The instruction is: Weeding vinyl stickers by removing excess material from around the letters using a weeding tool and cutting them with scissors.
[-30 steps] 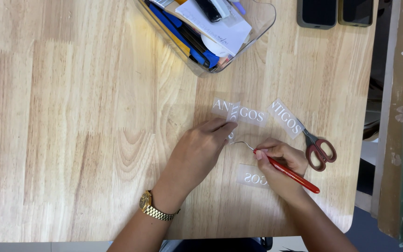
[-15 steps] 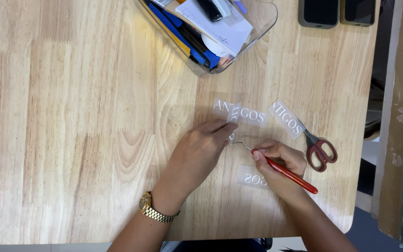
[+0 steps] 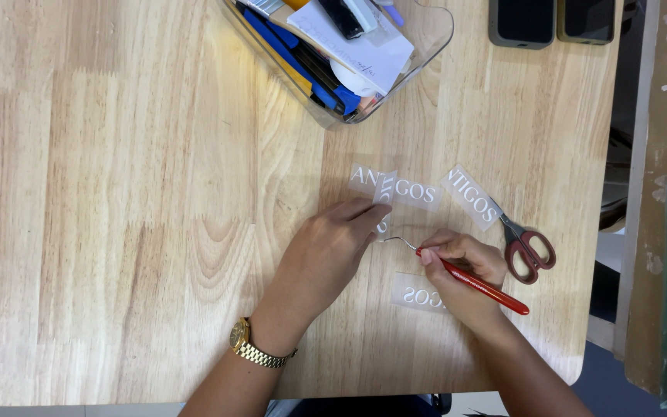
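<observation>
Pressing a small clear lettered vinyl strip [image 3: 382, 224] onto the pale wooden worktop [image 3: 117, 193] was the flattened left hand [image 3: 326, 259]; a red-handled hooked weeding tool [image 3: 468, 279] was held in the right hand [image 3: 465, 270] grip.

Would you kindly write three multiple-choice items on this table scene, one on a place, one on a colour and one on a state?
1. Where do the scissors lie?
A. right of the right hand
B. inside the clear tray
C. under the left hand

2. What colour is the handle of the hooked tool?
A. blue
B. red
C. green

3. What is the left hand doing?
A. lifting the tray
B. resting flat away from everything
C. pressing a small clear strip onto the wooden table

Answers: 1 A, they lie past the right hand's knuckles; 2 B, the shaft is red; 3 C, fingertips rest on the strip.
</observation>
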